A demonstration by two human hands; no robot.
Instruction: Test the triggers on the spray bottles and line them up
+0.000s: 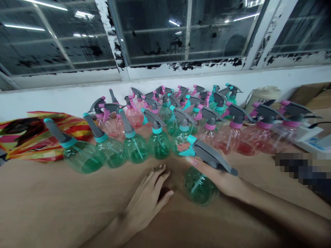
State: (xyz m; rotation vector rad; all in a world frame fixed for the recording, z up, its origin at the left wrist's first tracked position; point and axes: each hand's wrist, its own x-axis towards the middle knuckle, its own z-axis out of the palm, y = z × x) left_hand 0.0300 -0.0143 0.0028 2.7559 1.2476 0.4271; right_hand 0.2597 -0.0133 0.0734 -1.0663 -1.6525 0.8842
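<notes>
My right hand [217, 175] is wrapped round the neck of a green spray bottle [199, 189] with a grey and teal trigger head, at the front of the table. Some green liquid shows low in its clear body. To its left, my left hand [148, 196] lies on the tabletop with fingers spread, holding nothing. Just beyond both hands stands a row of spray bottles: green ones with teal collars, such as the green bottle [136, 148], and pink ones with pink collars, such as the pink bottle [227, 137], on the right.
More pink and green spray bottles crowd behind the front row, against the white wall [64, 94]. A red and yellow plastic bag [49, 151] lies at the left. A cream jug [266, 93] and a cardboard box [318, 100] stand at the back right.
</notes>
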